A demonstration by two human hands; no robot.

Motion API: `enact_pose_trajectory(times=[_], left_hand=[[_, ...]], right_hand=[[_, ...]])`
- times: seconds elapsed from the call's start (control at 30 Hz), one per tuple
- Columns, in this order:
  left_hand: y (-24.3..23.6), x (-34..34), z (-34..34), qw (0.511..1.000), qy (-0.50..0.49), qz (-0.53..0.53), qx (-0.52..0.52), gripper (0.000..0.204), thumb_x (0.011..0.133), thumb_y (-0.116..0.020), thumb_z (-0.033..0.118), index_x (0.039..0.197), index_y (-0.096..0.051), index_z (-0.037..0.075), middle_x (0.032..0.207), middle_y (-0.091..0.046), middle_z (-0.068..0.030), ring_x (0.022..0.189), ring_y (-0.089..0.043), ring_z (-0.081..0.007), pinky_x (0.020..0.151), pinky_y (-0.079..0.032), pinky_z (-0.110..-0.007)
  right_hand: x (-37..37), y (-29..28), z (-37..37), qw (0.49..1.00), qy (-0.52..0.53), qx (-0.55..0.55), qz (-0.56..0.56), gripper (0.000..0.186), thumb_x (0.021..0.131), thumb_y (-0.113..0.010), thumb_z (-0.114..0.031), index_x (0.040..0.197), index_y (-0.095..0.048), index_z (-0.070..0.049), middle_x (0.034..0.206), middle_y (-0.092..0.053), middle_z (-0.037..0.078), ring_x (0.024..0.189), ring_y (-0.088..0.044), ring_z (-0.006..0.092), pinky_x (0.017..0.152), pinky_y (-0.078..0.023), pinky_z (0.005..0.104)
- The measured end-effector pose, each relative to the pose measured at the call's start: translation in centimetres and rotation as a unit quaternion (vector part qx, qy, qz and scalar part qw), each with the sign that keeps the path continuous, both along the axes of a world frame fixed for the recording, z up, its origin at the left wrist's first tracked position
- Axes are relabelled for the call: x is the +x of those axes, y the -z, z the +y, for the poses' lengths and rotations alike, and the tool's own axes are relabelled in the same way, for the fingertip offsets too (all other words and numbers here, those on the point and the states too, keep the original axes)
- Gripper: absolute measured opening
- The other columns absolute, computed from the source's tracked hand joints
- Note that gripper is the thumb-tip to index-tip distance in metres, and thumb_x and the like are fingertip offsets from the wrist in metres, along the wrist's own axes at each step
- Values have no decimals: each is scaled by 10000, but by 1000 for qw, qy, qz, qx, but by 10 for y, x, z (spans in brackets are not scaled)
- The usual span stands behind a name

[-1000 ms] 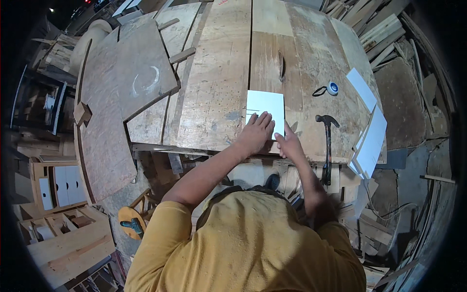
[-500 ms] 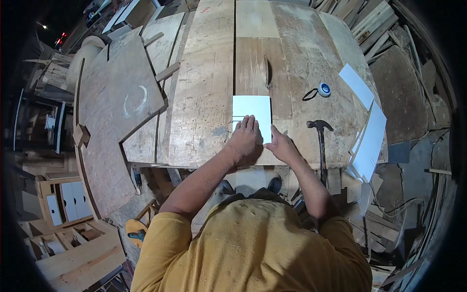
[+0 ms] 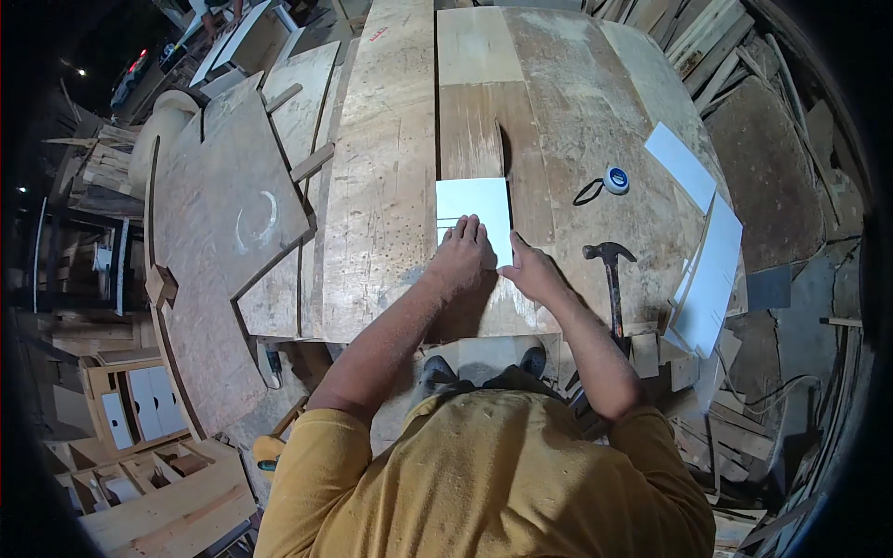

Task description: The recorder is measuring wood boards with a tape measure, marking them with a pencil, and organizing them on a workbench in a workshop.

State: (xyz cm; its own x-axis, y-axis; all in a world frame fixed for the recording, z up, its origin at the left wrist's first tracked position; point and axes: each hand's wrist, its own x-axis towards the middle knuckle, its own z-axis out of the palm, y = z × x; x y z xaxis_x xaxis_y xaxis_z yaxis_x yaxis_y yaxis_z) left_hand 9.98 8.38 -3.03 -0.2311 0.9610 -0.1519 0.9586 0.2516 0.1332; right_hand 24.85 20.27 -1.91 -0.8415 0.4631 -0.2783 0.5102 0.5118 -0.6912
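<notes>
A small white rectangular board lies flat on the wooden worktable, its left side along the dark edge of a long plank. My left hand is laid flat on the board, fingers stretched forward. At the board's near right corner is my right hand, thumb at the near edge and fingers along the right side, gripping the corner. Just beyond the board's far right corner, a dark, thin curved piece like a saw blade stands up from the tabletop.
Right of my hands lie a claw hammer and a blue-and-white tape measure with a black strap. White board offcuts are piled at the table's right edge. A large loose wooden panel covers the left side. Scrap wood surrounds the table.
The white board has slid forward along the plank, nearer the blade-like piece, with both hands moving along. My view has shifted slightly.
</notes>
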Motion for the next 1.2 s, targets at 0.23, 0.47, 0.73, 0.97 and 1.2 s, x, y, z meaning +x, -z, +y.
enact_pose_trajectory(times=[0.23,0.47,0.73,0.97,1.2], left_hand=[[-3,-4,3,1000,0,-8,4,825,711,-701,164,1398,-320,-90,1477,-288,-303,1376,-298,-449,1125,-322,-469],[-7,-8,7,1000,3,-6,5,799,735,-678,163,1396,-312,-97,1474,-292,-306,1374,-298,-451,1123,-318,-478],[-4,-15,15,1000,-5,2,-10,787,758,-683,199,1392,-321,-94,1474,-301,-290,1383,-295,-431,1112,-329,-495],[-7,-26,24,1000,-3,-3,-16,822,768,-702,219,1410,-293,-92,1482,-279,-293,1386,-280,-437,1126,-312,-487],[-5,-36,33,1000,-11,-17,-20,829,767,-700,233,1411,-292,-93,1481,-279,-294,1386,-281,-436,1126,-312,-484]], right_hand=[[-3,-1,2,1000,13,-1,9,757,807,-715,-175,1420,-340,61,849,-643,192,797,-647,320,736,-515,409],[7,7,2,993,40,-45,99,689,806,-710,-131,1396,-393,31,796,-641,165,741,-643,284,683,-513,389],[42,35,4,978,133,-52,154,515,821,-688,-76,1300,-520,11,740,-632,96,663,-608,170,627,-497,315],[56,56,6,970,161,-66,169,473,837,-679,-74,1281,-535,8,764,-642,89,698,-615,147,659,-501,286],[57,61,6,966,173,-72,180,440,852,-663,-71,1268,-544,3,787,-648,86,719,-617,144,689,-503,289]])
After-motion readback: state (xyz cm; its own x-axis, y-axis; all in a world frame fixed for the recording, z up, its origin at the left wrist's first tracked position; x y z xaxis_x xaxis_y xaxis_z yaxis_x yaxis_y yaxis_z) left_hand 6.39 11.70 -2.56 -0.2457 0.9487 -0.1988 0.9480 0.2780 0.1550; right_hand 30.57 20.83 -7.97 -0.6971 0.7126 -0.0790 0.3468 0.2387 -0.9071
